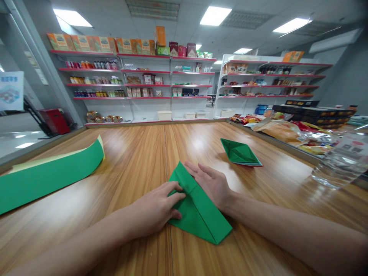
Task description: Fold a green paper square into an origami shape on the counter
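Observation:
A folded sheet of green paper [198, 209] lies on the wooden table between my hands, its narrow point facing away from me and creases running along its length. My left hand [162, 205] rests on its left part, fingers apart and bent, the fingertips touching the surface. Along the upper right edge lies my right hand [211, 182] with its fingers stretched out, partly hidden by the paper. Beyond it, to the right, sits a folded green paper piece [240, 152] with layered edges. At the left lies a long, curling stack of green paper [54, 176] with a pale yellow underside.
A clear plastic bottle [339, 165] stands at the table's right side. Behind it are snack packets [284, 132] and stacked dark boxes [316, 113]. Shelves of goods [146, 71] line the far wall. The wooden table [135, 153] has a raised edge.

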Demonstrator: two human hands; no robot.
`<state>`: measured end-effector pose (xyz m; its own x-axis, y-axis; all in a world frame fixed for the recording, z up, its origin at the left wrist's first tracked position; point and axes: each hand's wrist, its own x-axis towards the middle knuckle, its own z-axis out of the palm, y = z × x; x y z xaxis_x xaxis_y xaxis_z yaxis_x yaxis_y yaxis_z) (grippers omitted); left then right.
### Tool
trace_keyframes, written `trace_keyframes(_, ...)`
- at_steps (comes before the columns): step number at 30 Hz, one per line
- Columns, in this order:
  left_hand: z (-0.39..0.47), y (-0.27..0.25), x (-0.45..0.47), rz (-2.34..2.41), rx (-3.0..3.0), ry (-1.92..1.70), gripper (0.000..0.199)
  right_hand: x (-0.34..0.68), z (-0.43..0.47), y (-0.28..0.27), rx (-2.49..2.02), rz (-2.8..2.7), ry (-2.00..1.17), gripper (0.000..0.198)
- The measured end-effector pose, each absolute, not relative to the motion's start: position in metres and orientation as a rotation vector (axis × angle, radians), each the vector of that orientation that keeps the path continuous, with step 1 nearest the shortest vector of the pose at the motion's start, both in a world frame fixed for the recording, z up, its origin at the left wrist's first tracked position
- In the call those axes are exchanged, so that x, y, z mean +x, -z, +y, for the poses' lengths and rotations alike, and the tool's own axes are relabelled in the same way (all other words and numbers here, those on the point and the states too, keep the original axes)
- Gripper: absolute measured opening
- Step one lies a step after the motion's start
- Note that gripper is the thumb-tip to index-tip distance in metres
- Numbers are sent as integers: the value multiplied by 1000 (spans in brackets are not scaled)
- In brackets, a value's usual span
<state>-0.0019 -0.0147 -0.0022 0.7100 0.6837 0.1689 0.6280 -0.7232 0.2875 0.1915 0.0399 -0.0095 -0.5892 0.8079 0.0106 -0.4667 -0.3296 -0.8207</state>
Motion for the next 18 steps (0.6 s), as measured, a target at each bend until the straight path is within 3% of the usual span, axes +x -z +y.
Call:
trace_keyframes(6,-15,4,-1,953,2736,-408,40,191,38,3,-426,-939,-2091,60)
trace_keyframes(18,-21,3,10,901,2731,-385,40,188,43,3,-399,-1081,-2037,59)
